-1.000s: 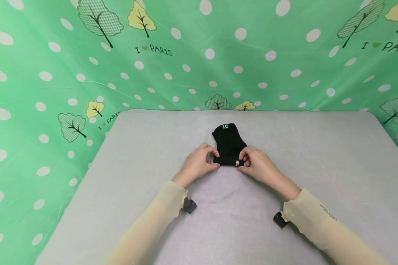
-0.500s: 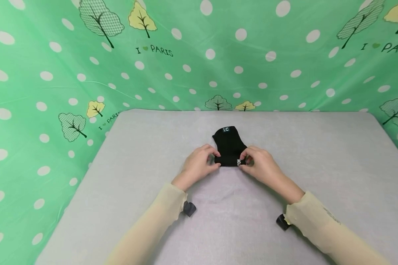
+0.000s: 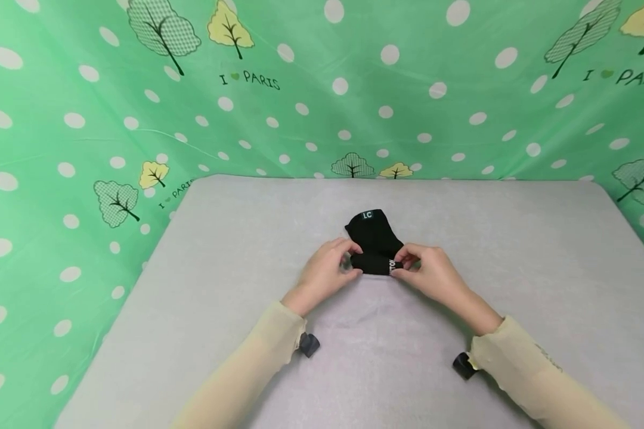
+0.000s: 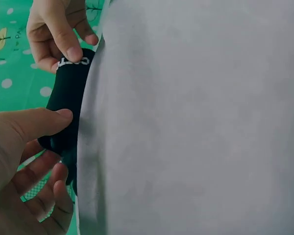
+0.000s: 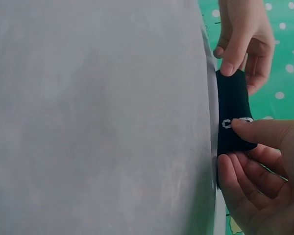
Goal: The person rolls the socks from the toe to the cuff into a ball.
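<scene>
Sock: I see the black sock (image 3: 377, 238) lying on the grey table (image 3: 236, 238), just short of the far edge and about midway between the far left and far right corners
Band: the end of the sock turned away from the far edge is doubled into a thick band (image 3: 372, 264); I cannot tell whether it is rolled or folded
Left hand: my left hand (image 3: 326, 268) pinches the left end of the band, thumb on top and fingers curling beneath
Right hand: my right hand (image 3: 432, 271) pinches the right end the same way, its thumb covering part of the white letters (image 3: 392, 266)
Tag: "LC" shows on the tag (image 3: 367, 215) at the end nearest the far edge
Sleeves: pale, a left sleeve (image 3: 241, 363) and a right sleeve (image 3: 520, 363), each with a dark block, left block (image 3: 309, 344) and right block (image 3: 464, 366), beside its cuff
Backdrop: green cloth (image 3: 311, 53) with white dots, trees and "I PARIS" hangs behind the far edge and along the left and right edges
</scene>
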`<state>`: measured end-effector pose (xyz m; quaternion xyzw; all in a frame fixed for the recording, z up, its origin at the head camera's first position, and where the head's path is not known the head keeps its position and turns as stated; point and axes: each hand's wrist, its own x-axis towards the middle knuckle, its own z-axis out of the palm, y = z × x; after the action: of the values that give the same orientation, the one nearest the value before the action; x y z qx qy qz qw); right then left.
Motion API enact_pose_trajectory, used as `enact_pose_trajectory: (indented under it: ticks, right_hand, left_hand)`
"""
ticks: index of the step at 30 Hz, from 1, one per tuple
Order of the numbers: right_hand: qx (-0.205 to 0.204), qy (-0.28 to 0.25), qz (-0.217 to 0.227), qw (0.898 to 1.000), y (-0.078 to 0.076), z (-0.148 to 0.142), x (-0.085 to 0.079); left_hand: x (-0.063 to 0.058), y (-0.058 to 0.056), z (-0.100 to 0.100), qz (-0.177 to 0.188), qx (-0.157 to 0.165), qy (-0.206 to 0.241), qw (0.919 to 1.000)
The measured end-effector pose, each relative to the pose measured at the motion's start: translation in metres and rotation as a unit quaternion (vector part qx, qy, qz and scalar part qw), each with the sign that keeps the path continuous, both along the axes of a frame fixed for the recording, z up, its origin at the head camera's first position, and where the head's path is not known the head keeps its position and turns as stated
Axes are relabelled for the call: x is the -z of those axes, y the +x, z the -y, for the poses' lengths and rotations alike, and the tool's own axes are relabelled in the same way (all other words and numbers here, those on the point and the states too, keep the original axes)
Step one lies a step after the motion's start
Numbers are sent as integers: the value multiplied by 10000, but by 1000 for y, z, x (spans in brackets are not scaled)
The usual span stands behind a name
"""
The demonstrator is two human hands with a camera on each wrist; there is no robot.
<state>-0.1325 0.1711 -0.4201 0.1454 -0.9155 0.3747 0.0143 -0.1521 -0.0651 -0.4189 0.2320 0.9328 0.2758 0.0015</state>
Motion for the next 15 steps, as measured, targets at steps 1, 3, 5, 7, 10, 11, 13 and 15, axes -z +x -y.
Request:
enact_pose_trajectory:
  ticks: [1,3,5,7,10,11,13,15]
  right_hand:
    - [11,-20,80,10000,0,-1,0]
    - [27,-80,231,9997,-1,-2,0]
    - [76,-84,370,9992,-2,-3,0]
    - [132,-71,505,9986,-4,-3,0]
    - [189,-140,707,9972,-6,-4,-1]
    - [185,-235,807,9963,-7,-4,-1]
    - [191,-475,1046,9932,-9,-4,-1]
    - [171,-780,1298,9883,-11,-4,0]
  left_hand:
    - [0,0,0,31,-10,17,10000]
    - [1,-1,1,121,-34,82,9999]
    - [2,-1,2,200,-71,113,9997]
    - [3,-2,3,297,-113,174,9993]
    - [4,-5,3,500,-219,275,9981]
    - [4,-5,4,555,-253,303,9977]
    - [4,-7,3,660,-321,350,9967]
    - [4,-8,3,761,-391,373,9956]
